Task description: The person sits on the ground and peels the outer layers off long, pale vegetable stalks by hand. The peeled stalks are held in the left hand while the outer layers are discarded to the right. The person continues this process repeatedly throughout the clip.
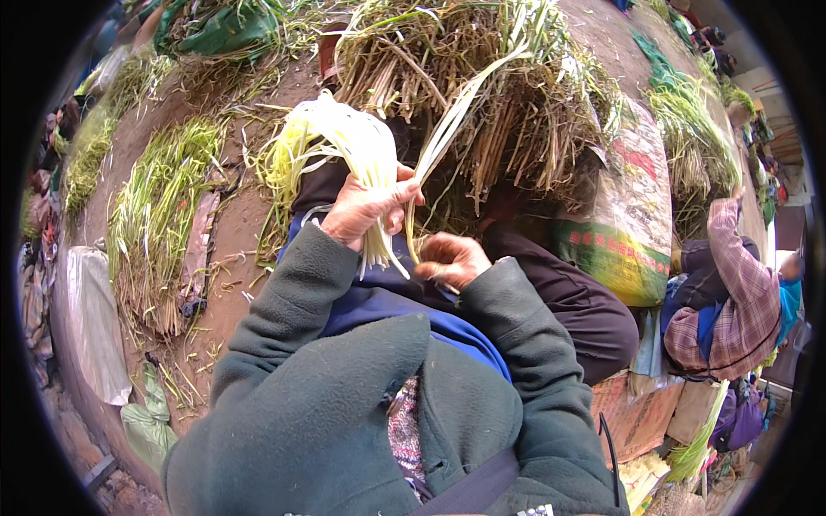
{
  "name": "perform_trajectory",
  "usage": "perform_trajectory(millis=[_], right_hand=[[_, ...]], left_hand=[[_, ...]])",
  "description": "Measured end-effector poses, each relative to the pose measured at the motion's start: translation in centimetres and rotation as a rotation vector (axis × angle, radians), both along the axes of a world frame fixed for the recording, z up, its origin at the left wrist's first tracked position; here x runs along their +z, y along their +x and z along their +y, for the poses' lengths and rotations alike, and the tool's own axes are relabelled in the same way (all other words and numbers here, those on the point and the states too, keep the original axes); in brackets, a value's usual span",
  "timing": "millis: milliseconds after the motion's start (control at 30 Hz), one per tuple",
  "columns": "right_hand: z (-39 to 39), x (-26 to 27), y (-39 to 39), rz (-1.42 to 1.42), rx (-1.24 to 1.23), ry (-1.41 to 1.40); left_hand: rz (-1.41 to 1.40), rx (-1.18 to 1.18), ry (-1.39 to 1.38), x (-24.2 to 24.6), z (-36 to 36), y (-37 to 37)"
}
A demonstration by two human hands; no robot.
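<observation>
My left hand (374, 209) grips a bunch of cleaned white stalks (352, 126), like garlic shoots, whose pale yellow tops droop over to the left. Its thumb and forefinger also pinch a single longer leafy stalk (452, 126), which slants up to the right. At that stalk's lower end, my right hand (455, 258) has its fingers curled in; they are slightly blurred. A thin yellowish strip hangs below those fingers. Both hands are above my lap, over a blue apron (381, 309). In front of me rises a big heap of untrimmed stalks (510, 122) with brownish, rooty ends.
A printed woven sack (629, 213) stands right of my knee. Another pile of green stalks (164, 213) lies left on the dirt floor (235, 226), near a whitish rolled sheet (97, 322). A person in a plaid sleeve (735, 251) sits at right beside more stalks (694, 142).
</observation>
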State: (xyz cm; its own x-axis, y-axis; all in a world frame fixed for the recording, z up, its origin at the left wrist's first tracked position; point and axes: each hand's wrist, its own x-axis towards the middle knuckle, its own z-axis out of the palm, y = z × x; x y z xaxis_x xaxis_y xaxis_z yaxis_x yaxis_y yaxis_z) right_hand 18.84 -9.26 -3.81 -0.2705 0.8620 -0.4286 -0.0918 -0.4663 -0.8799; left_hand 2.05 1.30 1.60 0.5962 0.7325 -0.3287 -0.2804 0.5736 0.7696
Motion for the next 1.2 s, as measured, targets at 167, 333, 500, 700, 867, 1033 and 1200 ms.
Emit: perform_trajectory(millis=[167,333,500,700,867,1033,1200], right_hand=[[4.4,1.6,-0.2,0.177,-0.415,0.113],[6.4,1.8,-1.8,0.469,-0.475,0.081],[5.2,-1.0,-1.2,0.306,-0.578,0.129],[1.7,-6.2,2.2,-0.946,-0.187,0.262],[1.2,-6.8,2.8,-0.990,0.032,0.044],[4.1,-3.3,-0.3,0.108,-0.169,0.207],[4.4,-0.2,-2.3,0.339,-0.002,0.004]], left_hand=[[-0.090,-0.007,-0.124,-0.6,-0.2,0.0],[-0.028,-0.001,-0.121,-1.6,-0.8,0.1],[0.169,0.068,-0.017,-2.2,-0.6,0.3],[0.117,0.319,0.034,-1.4,1.3,-1.8],[0.028,0.376,0.067,-0.7,1.5,-3.3],[-0.075,0.105,-0.025,-1.6,1.1,-3.1],[-0.031,-0.010,-0.031,-3.3,1.1,-2.5]])
